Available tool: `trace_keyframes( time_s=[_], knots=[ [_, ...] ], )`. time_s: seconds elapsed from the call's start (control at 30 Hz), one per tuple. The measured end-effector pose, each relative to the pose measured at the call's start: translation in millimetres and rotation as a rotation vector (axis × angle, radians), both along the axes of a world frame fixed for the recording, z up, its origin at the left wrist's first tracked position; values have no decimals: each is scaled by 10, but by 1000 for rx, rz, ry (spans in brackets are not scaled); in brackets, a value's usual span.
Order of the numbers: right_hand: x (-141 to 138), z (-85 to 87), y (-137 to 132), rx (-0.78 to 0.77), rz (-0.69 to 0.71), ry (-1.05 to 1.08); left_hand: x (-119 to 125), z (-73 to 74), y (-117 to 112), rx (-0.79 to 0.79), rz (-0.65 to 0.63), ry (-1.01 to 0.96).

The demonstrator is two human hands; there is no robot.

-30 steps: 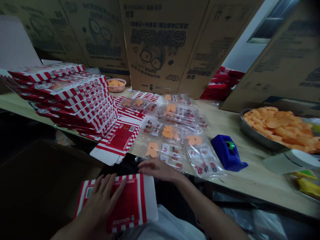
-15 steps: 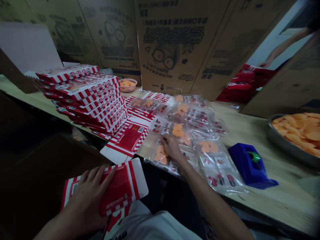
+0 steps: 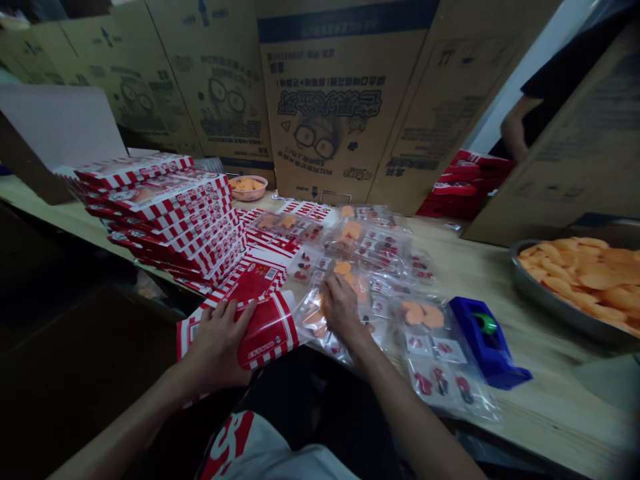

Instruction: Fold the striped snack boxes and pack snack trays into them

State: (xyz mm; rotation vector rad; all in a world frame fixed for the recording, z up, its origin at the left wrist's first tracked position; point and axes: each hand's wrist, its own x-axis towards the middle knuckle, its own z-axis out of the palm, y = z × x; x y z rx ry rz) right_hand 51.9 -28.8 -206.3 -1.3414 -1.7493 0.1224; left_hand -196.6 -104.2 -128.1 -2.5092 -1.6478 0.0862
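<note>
My left hand (image 3: 220, 343) is on a red-and-white striped carton (image 3: 267, 330), fingers over its top face and thumb along the near side. The carton is at the table's front edge, its right end against a clear plastic packet (image 3: 311, 320) with orange pieces inside. My right hand (image 3: 343, 310) has its fingers closed on that packet; the fingertips are partly hidden. More clear packets (image 3: 387, 243) with orange pieces and small red items lie behind it. One packet (image 3: 435, 353) lies flat to the right of my right forearm.
Striped boxes stand in a tall stack (image 3: 185, 220) at left. A blue tape dispenser (image 3: 487, 347) and a metal bowl (image 3: 520, 290) of orange pieces are at right. A small basket (image 3: 250, 190) stands near large cardboard boxes (image 3: 320, 100). A co-worker's arm (image 3: 517, 127) shows behind, at right.
My left hand has brought the carton up and right, from near my lap to the table edge beside the packet. My right hand stays at the packet. The co-worker's arm has drawn in.
</note>
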Motion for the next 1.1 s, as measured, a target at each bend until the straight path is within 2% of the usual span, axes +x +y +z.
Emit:
trace_keyframes(
  time_s=[0.2,0.33,0.43,0.5,0.57,0.63,0.7,0.73,0.8,0.9,0.97,1.03,1.1],
  knots=[
    [-11,-30,-4,-190,401,-13,142,-164,165,-58,-18,27],
    [-25,-65,44,-312,519,56,126,-239,222,-99,-44,12],
    [-116,-97,70,-379,562,223,105,-243,266,-143,-75,5],
    [-138,-92,55,-382,545,338,95,-237,299,-180,-87,12],
    [-62,-73,-13,-302,445,382,89,-231,325,-210,-95,22],
    [124,-72,-153,-170,221,347,87,-224,340,-226,-107,27],
    [369,-114,-354,-84,-84,232,89,-214,350,-233,-123,29],
    [485,-148,-465,-79,-215,159,91,-209,356,-239,-133,32],
    [647,-210,-670,-119,-348,27,96,-201,374,-249,-152,43],
    [631,-194,-829,-133,-405,-109,104,-200,403,-261,-169,68],
    [471,-96,-793,-99,-361,-170,111,-207,407,-255,-176,77],
    [262,13,-658,-122,-194,-176,119,-217,393,-233,-182,73],
    [68,71,-477,-231,8,-133,124,-232,368,-205,-182,63]
  ],
)
